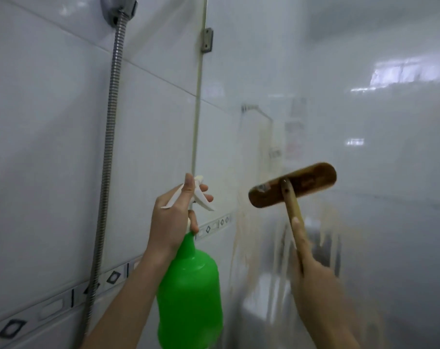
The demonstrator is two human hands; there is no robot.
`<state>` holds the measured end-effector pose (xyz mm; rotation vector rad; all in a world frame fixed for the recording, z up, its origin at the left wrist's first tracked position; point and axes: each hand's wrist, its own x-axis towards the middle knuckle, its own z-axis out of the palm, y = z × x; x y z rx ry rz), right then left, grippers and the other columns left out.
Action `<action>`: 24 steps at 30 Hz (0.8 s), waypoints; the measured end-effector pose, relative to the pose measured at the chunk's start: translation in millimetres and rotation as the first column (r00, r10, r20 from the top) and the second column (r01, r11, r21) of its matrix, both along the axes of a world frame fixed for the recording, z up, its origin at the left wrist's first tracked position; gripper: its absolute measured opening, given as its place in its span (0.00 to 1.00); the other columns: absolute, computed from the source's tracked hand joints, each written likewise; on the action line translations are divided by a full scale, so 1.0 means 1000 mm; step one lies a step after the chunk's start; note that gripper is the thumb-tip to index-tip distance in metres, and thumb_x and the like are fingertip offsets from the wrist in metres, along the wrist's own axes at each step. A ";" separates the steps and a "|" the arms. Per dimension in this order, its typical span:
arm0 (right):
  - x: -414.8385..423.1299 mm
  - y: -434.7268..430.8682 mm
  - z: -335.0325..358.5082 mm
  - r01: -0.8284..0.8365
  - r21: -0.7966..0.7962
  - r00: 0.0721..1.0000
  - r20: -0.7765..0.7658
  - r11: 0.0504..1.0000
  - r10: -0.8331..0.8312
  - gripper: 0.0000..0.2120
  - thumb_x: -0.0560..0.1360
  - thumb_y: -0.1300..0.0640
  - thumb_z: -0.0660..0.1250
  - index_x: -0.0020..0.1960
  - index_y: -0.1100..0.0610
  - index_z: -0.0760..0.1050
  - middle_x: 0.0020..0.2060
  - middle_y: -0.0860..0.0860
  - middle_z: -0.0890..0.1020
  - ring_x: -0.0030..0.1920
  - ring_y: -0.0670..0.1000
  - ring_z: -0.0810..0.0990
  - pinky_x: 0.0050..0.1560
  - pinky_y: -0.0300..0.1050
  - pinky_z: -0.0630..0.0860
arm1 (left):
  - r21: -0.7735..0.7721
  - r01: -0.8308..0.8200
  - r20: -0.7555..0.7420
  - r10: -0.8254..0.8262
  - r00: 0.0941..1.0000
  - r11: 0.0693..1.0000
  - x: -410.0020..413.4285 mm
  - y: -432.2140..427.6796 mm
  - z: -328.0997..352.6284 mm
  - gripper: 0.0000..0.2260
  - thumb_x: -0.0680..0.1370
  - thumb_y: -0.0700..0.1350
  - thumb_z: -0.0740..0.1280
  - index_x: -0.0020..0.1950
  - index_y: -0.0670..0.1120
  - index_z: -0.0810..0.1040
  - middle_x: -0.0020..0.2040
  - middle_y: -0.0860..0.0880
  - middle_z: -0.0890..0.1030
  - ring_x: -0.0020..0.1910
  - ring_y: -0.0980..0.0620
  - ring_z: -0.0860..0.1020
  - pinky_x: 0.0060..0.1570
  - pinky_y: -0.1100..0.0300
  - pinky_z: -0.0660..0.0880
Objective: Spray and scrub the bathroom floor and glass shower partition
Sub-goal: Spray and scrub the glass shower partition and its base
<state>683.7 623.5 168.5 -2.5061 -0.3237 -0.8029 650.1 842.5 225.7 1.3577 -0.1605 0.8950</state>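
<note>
The left hand (172, 220) holds a green plastic spray bottle (191, 293) upright in front of the white tiled wall (37, 127). Its fingers (189, 185) are clamped round the bottle's neck and white trigger head (201, 197), with 1 finger lying over the top of the sprayer and 2 fingertips showing at the trigger. The nozzle points toward the edge of the glass shower partition (377, 159), which fills the right half of the view. The right hand (312, 270) grips the wooden handle (293, 207) of a scrub brush, the fingers closed round the shaft and what looks like the thumb stretched along it, though motion blur makes that hard to confirm. The brush's oblong brown wooden head (307, 181) sits tilted against the glass, its right end higher than its left, just to the right of the spray bottle's head. Brownish streaks (244, 238) run down the glass below and left of the brush. A metal bracket (207, 40) clamps the glass edge to the wall near the top. A ribbed metal shower hose (110, 122) hangs down the tiles from a chrome holder (118, 7) at the upper left, crossing a decorative border strip (55, 306) of diamond-pattern tiles.
</note>
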 end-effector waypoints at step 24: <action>0.026 -0.061 0.071 0.050 0.200 0.941 0.320 0.979 -0.113 0.30 0.83 0.53 0.53 0.77 0.38 0.40 0.27 0.52 0.72 0.26 0.51 0.72 0.27 0.46 0.72 | 0.041 0.164 0.024 -0.165 0.986 0.986 0.011 -0.081 0.015 0.22 0.78 0.62 0.61 0.51 0.45 0.85 0.45 0.45 0.87 0.18 0.52 0.68 0.21 0.64 0.66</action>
